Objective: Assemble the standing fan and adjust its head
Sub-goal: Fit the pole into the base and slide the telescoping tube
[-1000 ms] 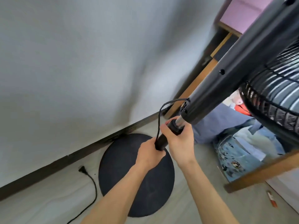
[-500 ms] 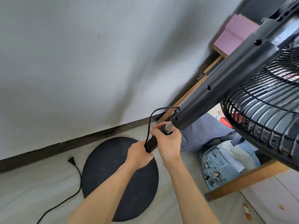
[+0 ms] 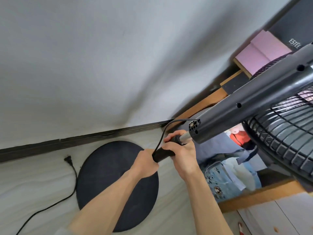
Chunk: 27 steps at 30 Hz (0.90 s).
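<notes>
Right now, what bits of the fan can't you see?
Head view:
- Fan cage: cut off by the right edge.
- Whether the pole reaches the base: hidden by the left hand and arm.
- Pole joint: mostly covered by the right hand.
- Cord: runs off the bottom edge.

Two hands (left hand, right hand), one pole, one round base, one power cord, one fan grille.

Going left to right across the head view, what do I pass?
Power plug → round base → left hand → right hand, both gripping the pole → fan grille.
</notes>
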Motion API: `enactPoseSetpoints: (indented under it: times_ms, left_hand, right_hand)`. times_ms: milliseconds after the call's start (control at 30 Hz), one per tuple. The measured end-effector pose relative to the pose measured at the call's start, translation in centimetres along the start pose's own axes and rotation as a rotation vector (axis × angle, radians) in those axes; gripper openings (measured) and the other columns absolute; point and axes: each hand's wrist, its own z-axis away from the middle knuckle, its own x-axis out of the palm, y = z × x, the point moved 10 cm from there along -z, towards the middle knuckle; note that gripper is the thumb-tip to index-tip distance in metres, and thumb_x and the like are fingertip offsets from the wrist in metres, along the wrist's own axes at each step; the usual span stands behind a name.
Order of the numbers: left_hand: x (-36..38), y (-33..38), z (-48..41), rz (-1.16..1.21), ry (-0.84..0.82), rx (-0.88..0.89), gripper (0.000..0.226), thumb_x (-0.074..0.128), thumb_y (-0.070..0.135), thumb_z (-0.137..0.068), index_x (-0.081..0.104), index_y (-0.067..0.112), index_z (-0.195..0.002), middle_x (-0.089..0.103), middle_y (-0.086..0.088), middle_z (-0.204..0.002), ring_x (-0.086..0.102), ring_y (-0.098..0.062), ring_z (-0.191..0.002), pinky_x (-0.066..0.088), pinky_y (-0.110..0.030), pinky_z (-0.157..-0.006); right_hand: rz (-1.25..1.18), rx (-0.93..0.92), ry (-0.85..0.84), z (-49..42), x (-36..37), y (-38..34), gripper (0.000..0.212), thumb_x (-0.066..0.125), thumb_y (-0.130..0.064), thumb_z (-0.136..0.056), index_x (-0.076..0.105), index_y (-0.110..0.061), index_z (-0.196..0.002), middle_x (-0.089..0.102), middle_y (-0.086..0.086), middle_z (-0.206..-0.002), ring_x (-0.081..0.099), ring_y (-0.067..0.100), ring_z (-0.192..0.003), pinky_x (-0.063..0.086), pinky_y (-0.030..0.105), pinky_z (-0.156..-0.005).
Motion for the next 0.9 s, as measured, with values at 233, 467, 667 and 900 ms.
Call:
enactPoseSetpoints:
  times_ms: [233,467,667,900]
  left_hand:
    - [0.1,-0.3,-0.1,0.046,0.006,0.039,0.036,0.064,0.008,-0.079,0.047,0.033,-0.058,0.057,0.008,-0.058,0.05,-0.011,-0.053,0.036,-0.018,-0.05]
    - [0.2,-0.2,-0.2,0.008,-0.06,0.054,0.034,0.065,0.008,-0.081,0.053,0.033,-0.062,0.06,0.008,-0.062,0.055,-0.012,-0.058,0.039,-0.021,-0.054]
    - [-0.1,0.3,-0.3,-0.024,-0.066,0.048,0.03,0.063,0.003,-0.08,0.054,0.028,-0.066,0.061,0.004,-0.066,0.059,-0.018,-0.064,0.046,-0.028,-0.058]
    - [-0.4,0.7,-0.1,-0.026,-0.084,0.05,0.03,0.063,0.003,-0.081,0.054,0.029,-0.068,0.06,0.004,-0.067,0.056,-0.016,-0.062,0.044,-0.025,-0.054]
  right_hand:
    - [0.013,-0.016,0.527,2.4,-0.8,1.2,0.022,0.082,-0.007,-0.076,0.066,-0.011,-0.091,0.069,-0.01,-0.072,0.065,-0.001,-0.067,0.054,0.022,-0.074]
    - [-0.017,-0.033,0.422,1.7,-0.5,1.3,0.019,0.064,0.018,-0.074,0.061,-0.001,-0.074,0.063,-0.004,-0.061,0.059,0.004,-0.057,0.05,0.017,-0.057]
    - [-0.034,-0.099,0.289,1.1,0.1,0.2,0.028,0.058,0.025,-0.073,0.057,-0.003,-0.072,0.061,-0.008,-0.056,0.058,0.001,-0.054,0.049,0.014,-0.056]
    - [-0.04,-0.108,0.134,0.5,0.5,0.4,0.03,0.062,0.028,-0.07,0.059,0.001,-0.082,0.065,0.0,-0.065,0.063,0.01,-0.063,0.053,0.02,-0.062]
